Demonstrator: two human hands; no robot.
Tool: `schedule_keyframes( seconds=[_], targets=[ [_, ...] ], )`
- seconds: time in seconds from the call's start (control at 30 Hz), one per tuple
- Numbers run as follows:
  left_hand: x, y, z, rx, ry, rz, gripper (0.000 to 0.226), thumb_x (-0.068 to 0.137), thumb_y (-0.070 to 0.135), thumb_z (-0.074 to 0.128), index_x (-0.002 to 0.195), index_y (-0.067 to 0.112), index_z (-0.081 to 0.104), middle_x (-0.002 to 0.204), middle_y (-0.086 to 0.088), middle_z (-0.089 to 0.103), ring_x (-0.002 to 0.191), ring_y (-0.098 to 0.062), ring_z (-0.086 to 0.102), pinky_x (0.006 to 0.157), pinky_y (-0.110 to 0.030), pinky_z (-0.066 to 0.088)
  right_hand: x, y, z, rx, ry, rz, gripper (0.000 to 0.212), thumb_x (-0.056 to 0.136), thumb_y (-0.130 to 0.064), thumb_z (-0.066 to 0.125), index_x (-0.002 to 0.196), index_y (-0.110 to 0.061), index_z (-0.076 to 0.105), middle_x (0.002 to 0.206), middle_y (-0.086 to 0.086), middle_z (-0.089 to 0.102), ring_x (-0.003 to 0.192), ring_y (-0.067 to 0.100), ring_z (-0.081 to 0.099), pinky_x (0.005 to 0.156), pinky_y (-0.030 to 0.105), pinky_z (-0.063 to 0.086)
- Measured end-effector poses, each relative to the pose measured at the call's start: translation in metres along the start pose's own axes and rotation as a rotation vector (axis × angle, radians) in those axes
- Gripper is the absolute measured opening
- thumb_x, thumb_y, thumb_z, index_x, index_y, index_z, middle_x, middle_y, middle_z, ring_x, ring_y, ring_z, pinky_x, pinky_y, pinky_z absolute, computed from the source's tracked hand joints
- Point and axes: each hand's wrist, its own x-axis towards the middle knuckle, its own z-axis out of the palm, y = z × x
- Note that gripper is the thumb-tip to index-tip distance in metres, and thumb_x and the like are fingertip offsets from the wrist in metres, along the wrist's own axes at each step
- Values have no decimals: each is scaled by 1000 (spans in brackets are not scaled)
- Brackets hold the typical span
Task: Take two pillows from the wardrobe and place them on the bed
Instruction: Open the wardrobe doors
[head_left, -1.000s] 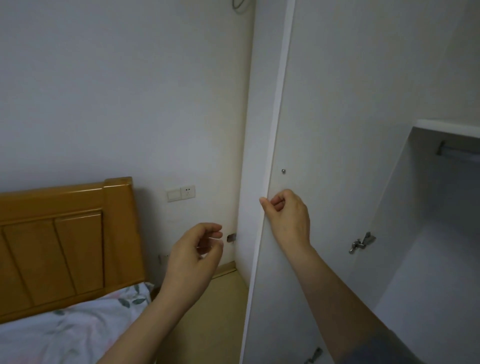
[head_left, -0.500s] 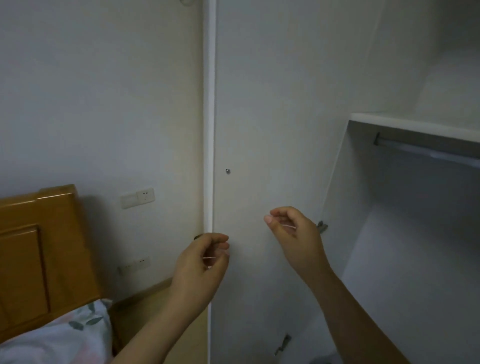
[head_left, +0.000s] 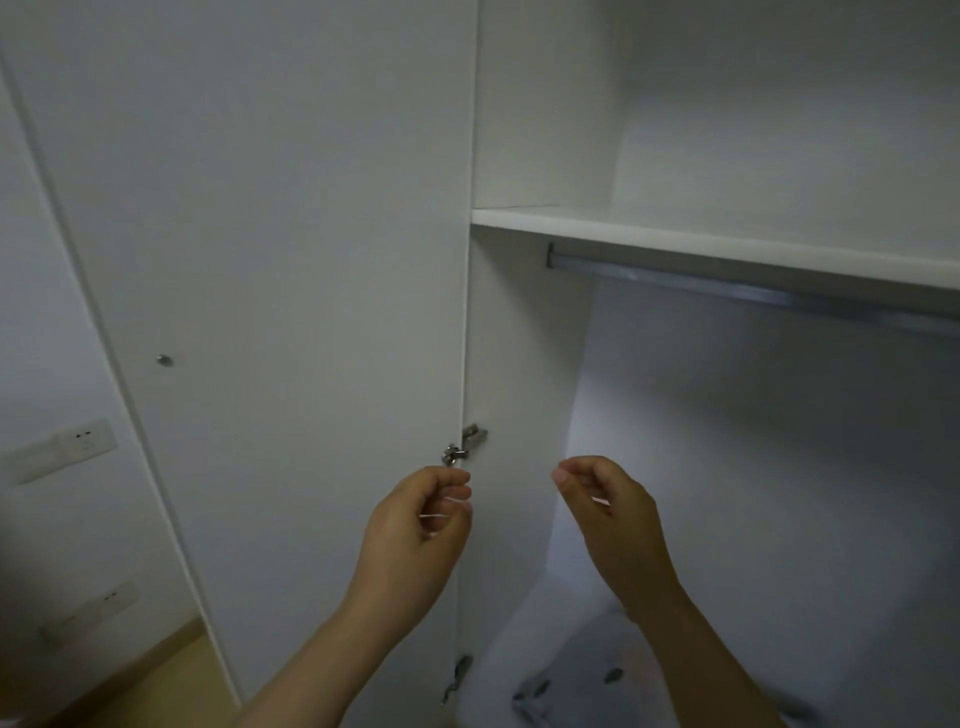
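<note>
White wooden wardrobe (head_left: 519, 322) stood with door (head_left: 285, 260) open. Left hand (head_left: 415, 525) and right hand (head_left: 608, 514) hung apart, fingers loosely curled, holding nothing, before the hanging compartment. Leaf-print white pillow (head_left: 587, 680) lay at wardrobe floor, bottom edge. No readable writing.

A single head-worn camera looks forward and slightly down, close to an open white wardrobe (head_left: 779, 467). The swung-open door (head_left: 291, 260) fills the left half of the frame, the shelf (head_left: 727, 236) and hanging rail (head_left: 753, 293) the right. Both forearms reach in from the bottom edge.
</note>
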Motion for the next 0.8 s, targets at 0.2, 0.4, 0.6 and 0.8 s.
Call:
schedule_keyframes(
  seconds=[0.2,0.4,0.6,0.8],
  targets=[
    [2,14,69,2,-71,33,23,84,3,58,96,21,65,89,3,69,79,-5,64,66,-7,47,0,29,-71,-34,72,37,12,89,-25,61,95,-16,66,89,-9,67,84,-9,59,69,2,44],
    [4,24,125,17,-151,65,23,85,3,58,98,20,65,91,5,69,81,-2,62,66,-4,45,-3,55,-121,-73,145,99,9,89,-26,61,94,-20,66,91,-11,67,85,-7,60,71,3,45],
    [26,27,158,-9,-260,128,25,85,4,59,99,24,62,93,9,67,84,3,61,67,-5,46,2,65,-146,-100,254,143,6,89,-23,61,93,-21,65,92,-12,66,83,-11,58,70,0,42],
    [64,21,171,-41,-349,217,23,86,9,58,104,24,62,95,9,67,86,7,60,69,-3,44,19,69,-145,-131,394,157,9,89,-24,62,96,-20,65,91,-11,66,83,-11,58,68,0,42]
  ],
)
